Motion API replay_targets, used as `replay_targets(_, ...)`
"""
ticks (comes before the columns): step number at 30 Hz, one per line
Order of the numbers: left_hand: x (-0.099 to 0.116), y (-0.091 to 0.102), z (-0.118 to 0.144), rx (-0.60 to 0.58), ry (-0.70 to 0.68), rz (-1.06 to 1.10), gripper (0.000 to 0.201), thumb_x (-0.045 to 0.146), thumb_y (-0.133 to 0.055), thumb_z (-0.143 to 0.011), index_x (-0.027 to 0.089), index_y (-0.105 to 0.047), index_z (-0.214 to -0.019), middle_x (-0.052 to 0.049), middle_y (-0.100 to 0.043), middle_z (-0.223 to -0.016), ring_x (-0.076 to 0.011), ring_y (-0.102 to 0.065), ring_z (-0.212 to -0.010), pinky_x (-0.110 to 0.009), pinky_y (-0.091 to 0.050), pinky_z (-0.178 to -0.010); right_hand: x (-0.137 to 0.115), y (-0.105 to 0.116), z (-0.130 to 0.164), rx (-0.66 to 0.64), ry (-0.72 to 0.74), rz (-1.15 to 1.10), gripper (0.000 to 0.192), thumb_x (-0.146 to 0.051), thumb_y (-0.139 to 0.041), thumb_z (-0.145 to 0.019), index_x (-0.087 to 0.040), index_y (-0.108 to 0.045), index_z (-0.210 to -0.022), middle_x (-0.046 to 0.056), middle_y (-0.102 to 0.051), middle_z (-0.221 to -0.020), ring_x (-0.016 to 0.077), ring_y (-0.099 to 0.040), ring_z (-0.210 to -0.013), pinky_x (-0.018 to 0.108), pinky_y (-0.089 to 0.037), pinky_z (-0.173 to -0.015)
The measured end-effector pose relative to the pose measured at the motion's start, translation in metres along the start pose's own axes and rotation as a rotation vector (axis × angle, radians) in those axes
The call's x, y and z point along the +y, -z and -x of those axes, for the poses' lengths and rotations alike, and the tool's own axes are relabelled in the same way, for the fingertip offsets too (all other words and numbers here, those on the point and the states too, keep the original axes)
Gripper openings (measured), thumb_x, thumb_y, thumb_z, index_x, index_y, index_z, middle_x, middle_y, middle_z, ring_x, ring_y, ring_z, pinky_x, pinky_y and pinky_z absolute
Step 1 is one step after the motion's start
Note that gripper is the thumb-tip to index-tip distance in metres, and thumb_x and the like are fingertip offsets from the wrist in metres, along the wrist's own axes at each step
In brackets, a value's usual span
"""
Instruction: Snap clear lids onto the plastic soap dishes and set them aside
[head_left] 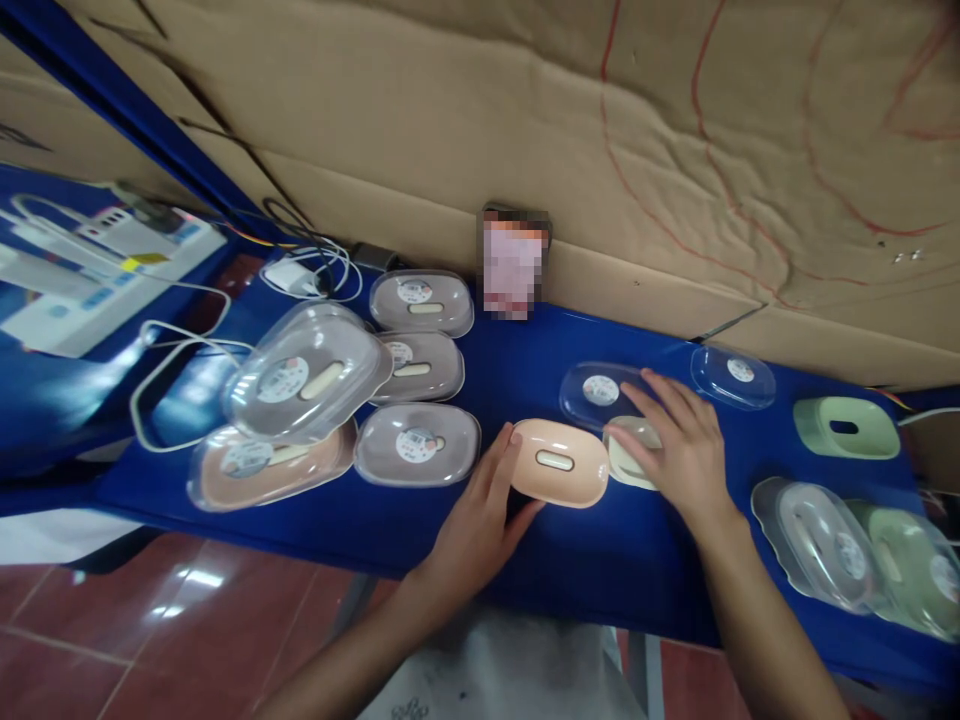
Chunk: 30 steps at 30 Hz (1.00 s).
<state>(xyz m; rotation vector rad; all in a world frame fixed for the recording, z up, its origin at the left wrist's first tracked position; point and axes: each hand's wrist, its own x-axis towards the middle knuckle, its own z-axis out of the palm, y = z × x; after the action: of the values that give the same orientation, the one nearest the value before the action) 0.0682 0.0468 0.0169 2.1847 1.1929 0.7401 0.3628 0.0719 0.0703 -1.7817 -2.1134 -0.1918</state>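
Head view, tilted. Creased brown cardboard sheeting fills the upper frame as a backdrop. Below it, a glossy blue counter runs from mid left to lower right.

Left of centre: a cluster of lidded oval plastic soap boxes, grey-pink trays under clear covers with round stickers; one large clear domed lid sits tilted on top of the leftmost.

Lower right edge: clear lids stacked over pale green trays. Above them, a lone pale green oval tray with a slot.

Upper left: white cables and a charger on the counter.

Centre: left hand, fingers spread and loosely curled, touching the left end of a peach oval plastic soap tray lying flat on the counter. Right hand, open and flat, palm down, covering a cream oval tray just right of the peach one; fingertips reach a clear oval lid with sticker behind. Another clear lid lies apart, further right.
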Motion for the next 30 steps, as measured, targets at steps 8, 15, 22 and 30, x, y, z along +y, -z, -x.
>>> replay_targets(8,0.002,0.004,-0.003,-0.055,0.004,-0.013,0.077,0.029,-0.061,-0.109,0.029,-0.02,-0.174,-0.02,-0.035,-0.177,-0.0359,-0.041,-0.163,-0.055,-0.05,-0.124,-0.031,0.005,0.02,-0.025,0.009,-0.095,0.043,-0.031,-0.058,-0.108,-0.031,-0.06,-0.152,0.011,-0.069,-0.149,0.0335,-0.066,-0.136,0.052,-0.053,-0.11)
replay_targets(15,0.002,0.006,-0.005,-0.033,-0.048,-0.012,0.05,0.024,-0.064,-0.107,0.025,-0.05,-0.155,-0.021,-0.038,-0.173,-0.0373,-0.045,-0.16,-0.057,-0.051,-0.124,-0.026,-0.02,-0.041,-0.196,0.049,-0.124,0.058,-0.044,-0.051,-0.111,-0.029,-0.042,-0.166,0.015,-0.042,-0.174,0.0376,-0.041,-0.16,0.062,-0.04,-0.125)
replay_targets(22,0.003,0.007,-0.003,-0.037,-0.022,0.036,0.051,0.024,-0.066,-0.106,0.026,-0.05,-0.154,-0.019,-0.037,-0.174,-0.0368,-0.044,-0.161,-0.055,-0.051,-0.125,-0.035,-0.06,-0.08,-0.149,-0.244,-0.138,0.054,-0.058,-0.067,-0.1,-0.017,-0.06,-0.134,0.026,-0.058,-0.155,0.0454,-0.06,-0.14,0.064,-0.054,-0.109)
replay_targets(30,-0.002,0.0,0.002,0.052,0.071,0.134,0.093,0.019,-0.072,-0.101,0.028,-0.014,-0.173,-0.022,-0.041,-0.173,-0.0359,-0.044,-0.161,-0.056,-0.053,-0.123,-0.024,0.012,0.0,-0.242,0.08,-0.447,0.063,-0.037,-0.072,-0.097,-0.029,-0.049,-0.156,0.014,-0.054,-0.164,0.0337,-0.055,-0.152,0.054,-0.056,-0.118)
